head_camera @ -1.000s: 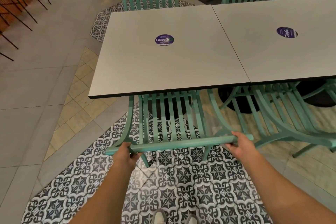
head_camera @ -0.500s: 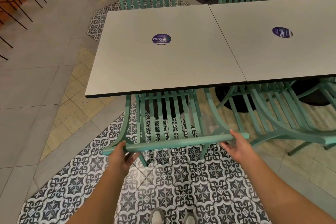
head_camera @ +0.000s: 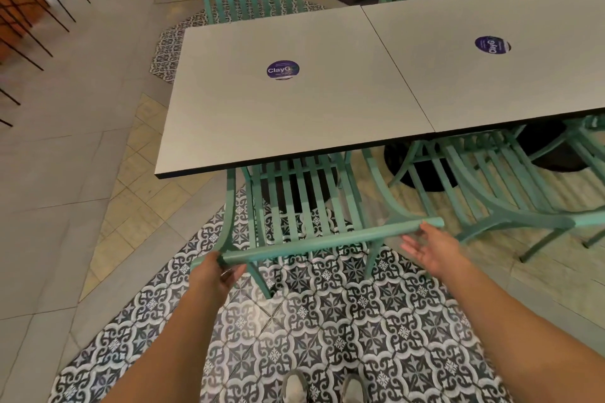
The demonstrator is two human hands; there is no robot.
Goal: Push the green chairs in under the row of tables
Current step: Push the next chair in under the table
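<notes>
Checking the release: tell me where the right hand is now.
In the head view, the right hand sits right of centre, open, palm up, just below the right end of the near green chair's top rail, fingertips at the rail.

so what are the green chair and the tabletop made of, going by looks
Green chair: probably painted wood or metal; an even, matte mint coat covers the slats and rounded top rail, with no grain showing. Tabletop: likely laminate over board; a flat, pale grey, low-sheen face with a thin black edge band.

green chair point(head_camera: 304, 206), b&w patterned floor tiles point(head_camera: 327, 321)
</notes>
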